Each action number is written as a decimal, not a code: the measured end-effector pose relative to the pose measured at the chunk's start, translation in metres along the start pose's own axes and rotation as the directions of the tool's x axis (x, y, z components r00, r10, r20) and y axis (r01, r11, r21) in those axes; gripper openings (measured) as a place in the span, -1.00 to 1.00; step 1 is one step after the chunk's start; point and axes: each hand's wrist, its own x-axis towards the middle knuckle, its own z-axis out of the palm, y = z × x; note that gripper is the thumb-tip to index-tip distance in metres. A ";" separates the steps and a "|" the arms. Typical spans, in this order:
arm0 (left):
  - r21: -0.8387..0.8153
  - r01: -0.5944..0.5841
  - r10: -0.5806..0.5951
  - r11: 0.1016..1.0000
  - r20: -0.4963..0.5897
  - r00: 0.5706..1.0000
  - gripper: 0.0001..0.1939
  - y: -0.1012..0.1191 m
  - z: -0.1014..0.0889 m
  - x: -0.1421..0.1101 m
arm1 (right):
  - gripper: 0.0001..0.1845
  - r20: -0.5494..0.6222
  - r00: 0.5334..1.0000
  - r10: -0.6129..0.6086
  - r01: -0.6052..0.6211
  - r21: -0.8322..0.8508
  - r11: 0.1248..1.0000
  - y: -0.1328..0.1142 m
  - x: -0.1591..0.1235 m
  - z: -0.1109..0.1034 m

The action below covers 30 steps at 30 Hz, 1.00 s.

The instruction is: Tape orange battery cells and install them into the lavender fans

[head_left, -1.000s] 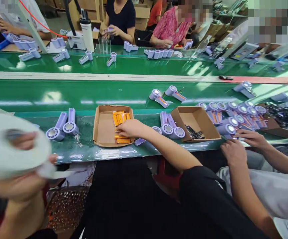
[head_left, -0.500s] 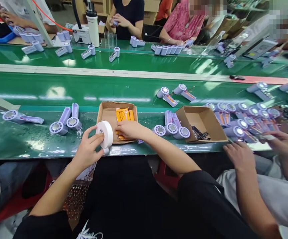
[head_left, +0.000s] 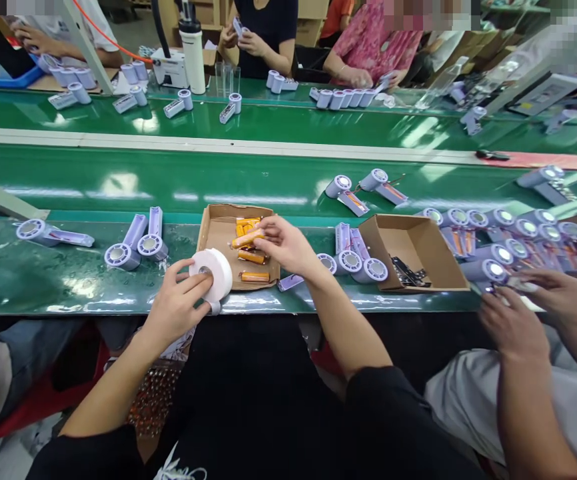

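Note:
My left hand (head_left: 181,293) is closed around a roll of white tape (head_left: 221,275), held upright at the near left corner of a shallow cardboard box (head_left: 213,230). Between the fingertips of my right hand (head_left: 283,243) is an orange battery (head_left: 246,238), lifted above that box. Several more orange batteries (head_left: 254,276) lie loose inside it. Just right of the box, a lilac housing (head_left: 291,283) lies with its handle toward it, and my right forearm crosses over that part. Other lilac housings with round ends (head_left: 349,261) lie beside it.
A second cardboard box (head_left: 438,267) holds dark small parts. Lilac housings (head_left: 122,255) lie at left, and many more crowd the right. A co-worker's hands (head_left: 518,313) work at right. Beyond the green conveyor belt (head_left: 193,173), other people handle similar parts.
My right hand has risen out of the batteries and moved slightly right, now pinching one. The left hand still holds the tape roll. The co-worker's hands at right have come closer together.

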 end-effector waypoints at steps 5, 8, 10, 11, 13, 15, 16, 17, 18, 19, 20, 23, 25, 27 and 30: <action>0.021 -0.083 0.081 0.996 0.053 0.995 -0.58 0.013 -0.006 0.005 | -0.64 -0.395 0.918 0.039 0.140 0.414 0.899 -0.009 -0.052 0.039; 0.026 -0.126 0.124 0.992 0.065 0.990 -0.57 0.019 -0.010 0.013 | -0.64 -0.493 0.868 0.063 0.185 0.439 0.879 -0.016 -0.066 0.061; 0.060 -0.150 0.146 0.987 0.063 0.987 -0.62 0.022 -0.011 0.019 | -0.62 -0.528 0.846 0.076 0.196 0.440 0.877 -0.016 -0.070 0.068; 0.079 -0.161 0.156 0.984 0.058 0.986 -0.64 0.023 -0.012 0.021 | -0.62 -0.535 0.842 0.076 0.199 0.438 0.877 -0.015 -0.071 0.070; 0.099 -0.176 0.172 0.979 0.046 0.984 -0.64 0.025 -0.013 0.023 | -0.65 -0.532 0.844 0.064 0.205 0.430 0.879 -0.011 -0.073 0.073; 0.104 -0.185 0.181 0.977 0.048 0.982 -0.62 0.026 -0.012 0.024 | -0.69 -0.520 0.853 0.046 0.206 0.416 0.886 -0.006 -0.078 0.075; 0.110 -0.191 0.186 0.975 0.057 0.981 -0.62 0.026 -0.012 0.024 | -0.71 -0.514 0.857 0.032 0.210 0.406 0.889 -0.003 -0.081 0.076; 0.116 -0.199 0.192 0.973 0.069 0.979 -0.62 0.026 -0.012 0.023 | -0.73 -0.506 0.863 0.015 0.215 0.393 0.894 0.000 -0.084 0.077; 0.121 -0.206 0.196 0.971 0.086 0.977 -0.63 0.025 -0.011 0.022 | -0.75 -0.492 0.870 -0.003 0.217 0.378 0.900 0.003 -0.088 0.077; 0.123 -0.207 0.194 0.971 0.105 0.975 -0.63 0.023 -0.011 0.020 | -0.75 -0.469 0.883 -0.019 0.214 0.366 0.906 0.005 -0.091 0.076; 0.120 -0.201 0.187 0.972 0.123 0.975 -0.62 0.021 -0.012 0.019 | -0.74 -0.440 0.898 -0.027 0.205 0.362 0.909 0.006 -0.093 0.074; 0.103 -0.178 0.160 0.979 0.162 0.974 -0.54 0.015 -0.018 0.020 | -0.64 -0.333 0.942 0.043 0.112 0.432 0.895 0.004 -0.093 0.061; 0.123 -0.209 0.186 0.970 0.180 0.966 -0.49 0.013 -0.027 0.025 | -0.47 -0.211 0.972 0.100 0.017 0.490 0.871 -0.003 -0.087 0.045; 0.157 -0.259 0.223 0.953 0.214 0.951 -0.47 0.012 -0.036 0.033 | -0.39 -0.036 0.994 0.102 -0.074 0.464 0.883 -0.012 -0.077 0.025; 0.149 -0.282 0.236 0.948 0.267 0.934 -0.42 0.012 -0.044 0.046 | -0.55 0.133 0.987 0.084 -0.124 0.331 0.936 -0.024 -0.064 0.001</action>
